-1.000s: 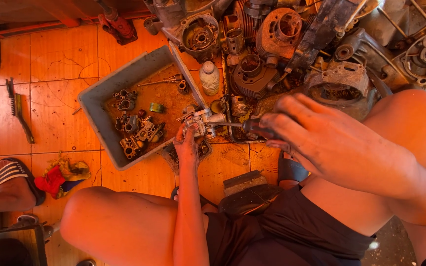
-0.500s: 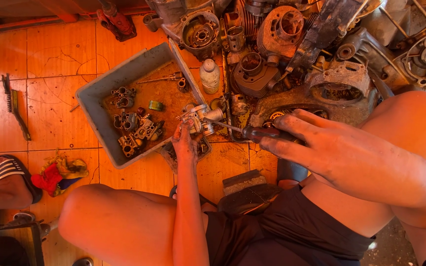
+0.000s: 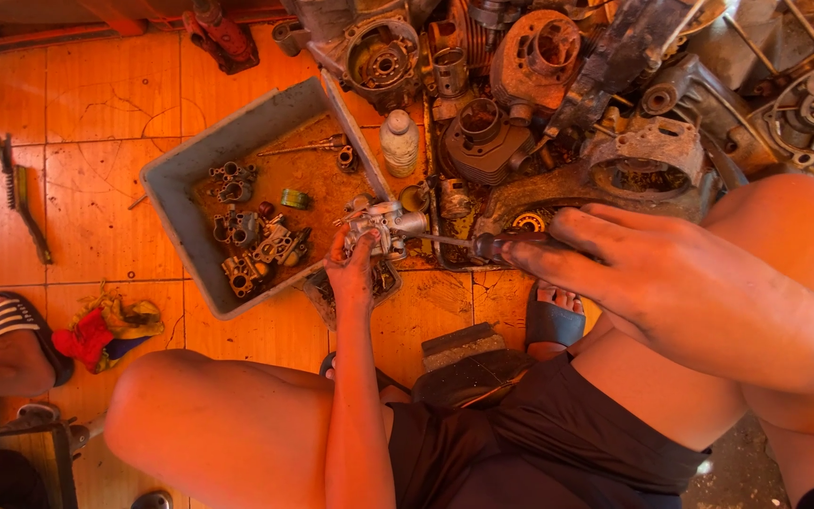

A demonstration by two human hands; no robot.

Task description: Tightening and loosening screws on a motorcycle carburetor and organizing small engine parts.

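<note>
My left hand [image 3: 352,269] pinches a small metal carburetor [image 3: 379,224] just above the grey tray's [image 3: 173,188] near corner. My right hand [image 3: 671,283] wraps a screwdriver [image 3: 468,244], its tip touching the carburetor. Engine parts [image 3: 520,75] crowd beyond.

The left hand [image 3: 350,273] covers the underside of the carburetor [image 3: 381,224], so the fingers' hold there cannot be seen. The right hand [image 3: 680,292] hides most of the screwdriver [image 3: 482,245] handle. The small parts in the grey tray [image 3: 176,188] are too small to tell apart. At the top edge the engine casings [image 3: 383,57] are cut off; at the left edge, a sandalled foot [image 3: 11,339].
</note>
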